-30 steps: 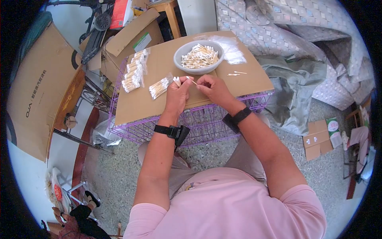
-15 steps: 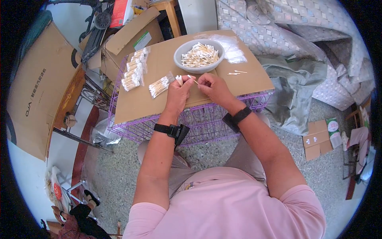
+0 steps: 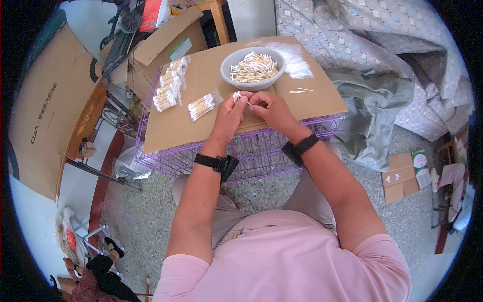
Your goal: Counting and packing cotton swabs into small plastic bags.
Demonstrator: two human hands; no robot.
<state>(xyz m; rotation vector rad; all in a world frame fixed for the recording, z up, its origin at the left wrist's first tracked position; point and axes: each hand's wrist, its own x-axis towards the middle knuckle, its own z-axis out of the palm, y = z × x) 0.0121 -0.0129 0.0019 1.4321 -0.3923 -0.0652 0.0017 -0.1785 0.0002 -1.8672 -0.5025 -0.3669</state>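
Note:
My left hand [image 3: 229, 116] is closed round a small bunch of cotton swabs [image 3: 237, 95], their white tips showing above the fingers. Touching close beside it, my right hand [image 3: 273, 111] pinches the lower end of a cotton swab [image 3: 248, 103]; most of that swab is hidden by the fingers. Just beyond both hands stands a grey bowl [image 3: 224, 76] heaped with loose cotton swabs [image 3: 254, 67]. To the left of my left hand lies a filled clear bag of swabs [image 3: 202, 106]. Several more filled bags [image 3: 170, 86] overlap in a row at the far left.
A cardboard sheet [image 3: 176, 128] tops a purple wire cage [image 3: 256, 156]. Flat clear bags [image 3: 297, 63] lie right of the bowl, with a few loose swabs [image 3: 302, 90] nearer. Cardboard boxes [image 3: 166, 40] stand behind left. Another person [image 3: 98, 279] is at the lower left.
The bunch in my left hand has tilted and drawn in toward the right hand. The swab between the hands now shows less. The bowl and bags stay in place.

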